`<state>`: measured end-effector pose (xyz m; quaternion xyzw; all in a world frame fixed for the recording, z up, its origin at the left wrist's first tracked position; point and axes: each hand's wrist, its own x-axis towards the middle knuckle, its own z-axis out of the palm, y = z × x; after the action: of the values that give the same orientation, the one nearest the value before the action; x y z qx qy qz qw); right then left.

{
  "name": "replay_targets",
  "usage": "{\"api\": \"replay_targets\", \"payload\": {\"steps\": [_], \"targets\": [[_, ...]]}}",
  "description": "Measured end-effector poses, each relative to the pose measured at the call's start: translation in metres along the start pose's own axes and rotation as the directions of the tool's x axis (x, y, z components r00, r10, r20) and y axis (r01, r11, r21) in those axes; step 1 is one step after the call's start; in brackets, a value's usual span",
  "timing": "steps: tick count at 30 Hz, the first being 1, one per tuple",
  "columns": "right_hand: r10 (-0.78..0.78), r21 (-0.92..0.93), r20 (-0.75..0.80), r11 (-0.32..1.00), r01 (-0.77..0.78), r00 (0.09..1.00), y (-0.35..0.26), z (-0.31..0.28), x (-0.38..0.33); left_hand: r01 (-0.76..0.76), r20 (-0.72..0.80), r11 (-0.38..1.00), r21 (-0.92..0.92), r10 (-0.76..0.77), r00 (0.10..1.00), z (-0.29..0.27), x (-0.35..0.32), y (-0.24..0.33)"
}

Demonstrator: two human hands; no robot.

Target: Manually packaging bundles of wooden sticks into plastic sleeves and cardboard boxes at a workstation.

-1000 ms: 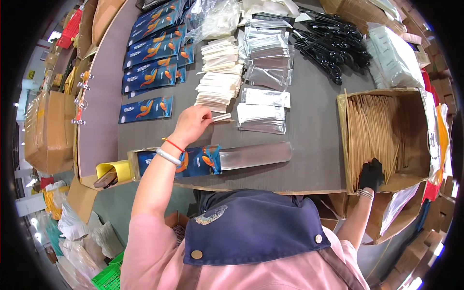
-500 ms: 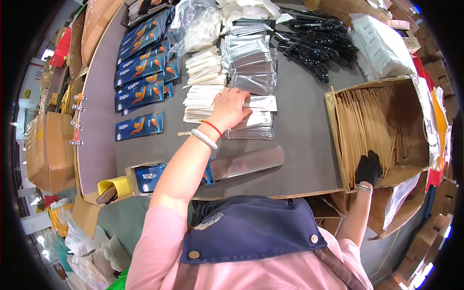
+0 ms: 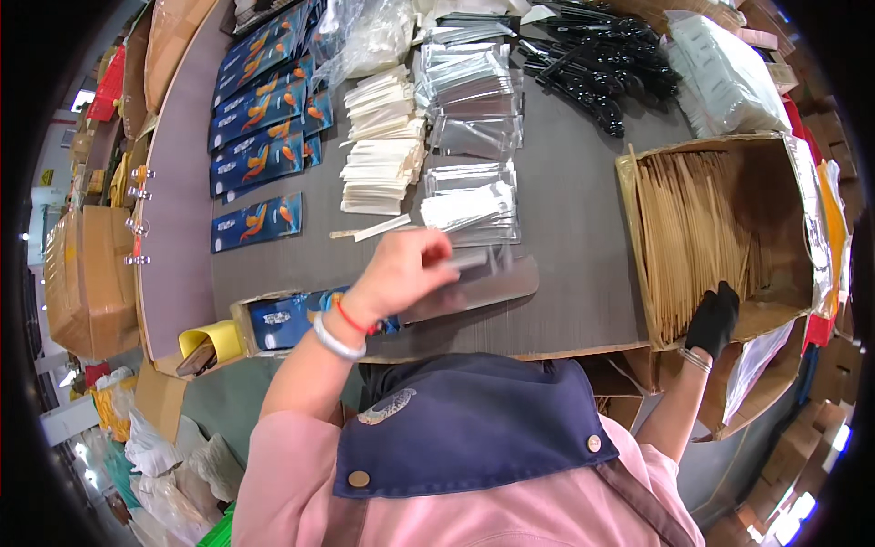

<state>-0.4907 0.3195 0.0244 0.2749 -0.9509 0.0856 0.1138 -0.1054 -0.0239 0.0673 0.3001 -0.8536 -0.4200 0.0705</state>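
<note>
My left hand (image 3: 406, 269) hovers low over the grey table (image 3: 574, 228), fingers closed on a small clear packet (image 3: 467, 259) that is blurred by motion. Just beneath it lies a long clear sleeve (image 3: 497, 283). Beyond it is a stack of clear packets (image 3: 469, 205). My right hand (image 3: 714, 317), in a black glove, rests at the near end of an open cardboard box (image 3: 638, 264) filled with thin wooden sticks (image 3: 693, 228). Its fingers lie on the sticks; its grip is hidden.
Rows of blue packets with orange pictures (image 3: 260, 150) lie at the left, stacks of white paper sleeves (image 3: 383, 137) and more clear packets (image 3: 474, 100) in the middle. Black plastic utensils (image 3: 592, 64) and a white bag (image 3: 729, 73) sit at the back. A small carton of blue packets (image 3: 273, 319) stands at the near edge.
My left hand went from the white sleeves to the clear packet stack, then drew back toward me with a clear packet. The gloved right hand stayed at the stick box.
</note>
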Motion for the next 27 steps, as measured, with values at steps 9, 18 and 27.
{"api": "replay_targets", "payload": {"steps": [9,18,27], "targets": [[-0.792,0.728,0.244,0.531,0.434,0.560,-0.195,-0.021,-0.043,0.060,-0.228,0.951,0.304,0.011,0.974,0.008,-0.071,-0.009],[-0.913,0.502,0.210,0.407,0.763,0.349,-0.213,0.006,-0.034,0.036,-0.178,0.936,0.351,0.029,0.984,-0.006,-0.104,-0.021],[-0.927,0.845,-0.032,0.174,0.506,0.373,-0.285,0.012,-0.057,-0.073,-0.193,0.937,0.340,0.146,0.970,0.019,-0.076,-0.014]]}}
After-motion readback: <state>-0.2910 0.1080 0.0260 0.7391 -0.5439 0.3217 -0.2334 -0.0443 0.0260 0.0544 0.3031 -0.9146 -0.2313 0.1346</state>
